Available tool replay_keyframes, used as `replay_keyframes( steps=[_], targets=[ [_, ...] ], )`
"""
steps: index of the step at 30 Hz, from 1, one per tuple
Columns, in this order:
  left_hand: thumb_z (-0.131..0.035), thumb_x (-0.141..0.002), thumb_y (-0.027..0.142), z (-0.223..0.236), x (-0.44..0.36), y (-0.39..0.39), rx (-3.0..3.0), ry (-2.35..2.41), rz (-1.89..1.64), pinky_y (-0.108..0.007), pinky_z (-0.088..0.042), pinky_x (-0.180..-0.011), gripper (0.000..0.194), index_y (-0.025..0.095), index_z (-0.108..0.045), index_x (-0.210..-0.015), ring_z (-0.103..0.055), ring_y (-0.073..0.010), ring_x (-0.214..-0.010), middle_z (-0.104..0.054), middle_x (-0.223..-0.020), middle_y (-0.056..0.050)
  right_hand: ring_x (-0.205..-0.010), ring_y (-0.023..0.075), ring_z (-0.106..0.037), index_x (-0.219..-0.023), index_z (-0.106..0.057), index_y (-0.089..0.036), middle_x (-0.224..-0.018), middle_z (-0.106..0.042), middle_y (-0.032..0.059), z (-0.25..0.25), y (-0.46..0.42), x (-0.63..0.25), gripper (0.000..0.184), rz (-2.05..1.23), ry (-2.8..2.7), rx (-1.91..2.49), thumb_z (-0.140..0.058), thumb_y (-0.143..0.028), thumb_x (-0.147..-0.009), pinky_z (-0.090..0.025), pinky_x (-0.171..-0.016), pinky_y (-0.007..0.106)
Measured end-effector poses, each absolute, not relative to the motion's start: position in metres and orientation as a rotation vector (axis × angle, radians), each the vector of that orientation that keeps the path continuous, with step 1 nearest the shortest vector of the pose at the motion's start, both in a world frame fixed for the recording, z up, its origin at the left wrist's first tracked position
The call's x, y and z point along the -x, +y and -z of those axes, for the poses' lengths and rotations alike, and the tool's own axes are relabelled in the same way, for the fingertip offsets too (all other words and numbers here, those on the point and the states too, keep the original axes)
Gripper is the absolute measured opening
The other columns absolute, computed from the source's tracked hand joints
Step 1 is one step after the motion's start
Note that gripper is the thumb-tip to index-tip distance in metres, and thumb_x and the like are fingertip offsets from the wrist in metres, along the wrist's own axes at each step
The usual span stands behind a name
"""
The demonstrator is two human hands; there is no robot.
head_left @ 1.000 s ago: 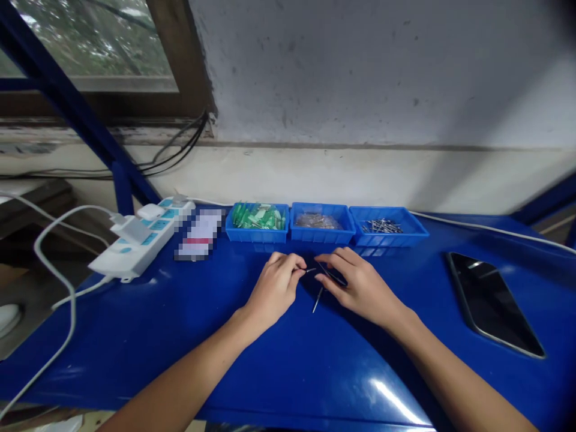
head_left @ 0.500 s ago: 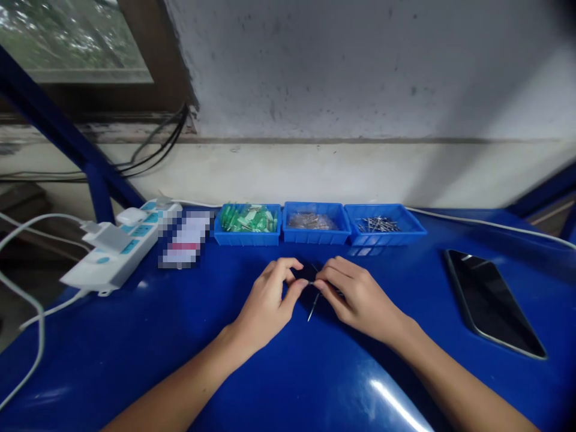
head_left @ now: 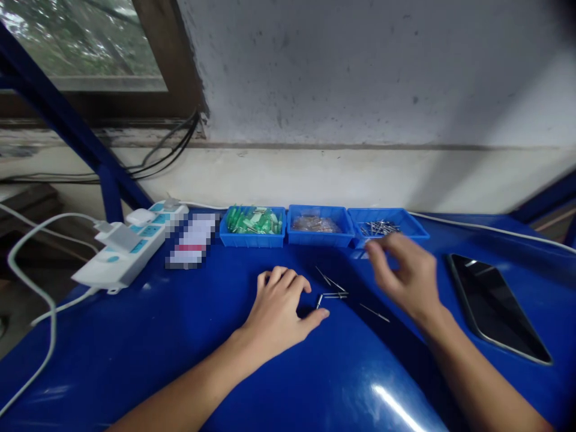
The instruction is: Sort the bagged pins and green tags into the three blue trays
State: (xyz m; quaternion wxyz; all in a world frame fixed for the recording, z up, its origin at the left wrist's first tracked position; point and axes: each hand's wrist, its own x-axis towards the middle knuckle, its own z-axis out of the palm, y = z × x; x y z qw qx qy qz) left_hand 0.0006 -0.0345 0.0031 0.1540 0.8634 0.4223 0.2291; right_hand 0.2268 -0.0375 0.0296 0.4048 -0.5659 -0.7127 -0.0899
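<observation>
My left hand (head_left: 284, 307) rests on the blue tabletop with its fingers spread and the thumb held out. Just beyond that thumb lie several thin metal pins (head_left: 335, 294), which look like blind rivets. One short, thicker piece (head_left: 320, 300) is closest to the thumb tip. A single long pin (head_left: 375, 312) lies apart, to the right. My right hand (head_left: 407, 273) is raised and slightly blurred in front of the right blue bin (head_left: 407, 225), which contains a heap of similar metal pins (head_left: 380, 228). Its thumb stands off from the curled fingers, and nothing shows between them.
Two more blue bins stand in the row, one with green packets (head_left: 255, 221), one with clear bags (head_left: 315, 224). A black phone (head_left: 497, 309) lies at the right. At the left are a white power strip (head_left: 128, 255) with cables and a blurred-out flat item (head_left: 192, 240).
Both hands were together, fingering a small metal piece. They have parted: the left has opened onto the table, the right has moved right and towards the bins. Several pins now lie exposed.
</observation>
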Motion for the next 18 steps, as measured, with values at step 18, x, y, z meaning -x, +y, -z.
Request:
replay_keyframes(
  steps=[18],
  targets=[
    [-0.042,-0.09,0.017,0.0,0.007,-0.018,-2.185,1.114,-0.959,-0.033,-0.045,-0.078,0.012,0.021,-0.045,-0.101,-0.058,-0.0174,-0.084,-0.056,-0.077,0.0,-0.069,0.0153,-0.053,-0.091,-0.059,-0.019,-0.079,-0.059,0.0053,-0.022,-0.05,-0.181,0.016,-0.138,-2.273,1.187,-0.043,-0.021,-0.089,-0.043,-0.063,0.029]
  ],
)
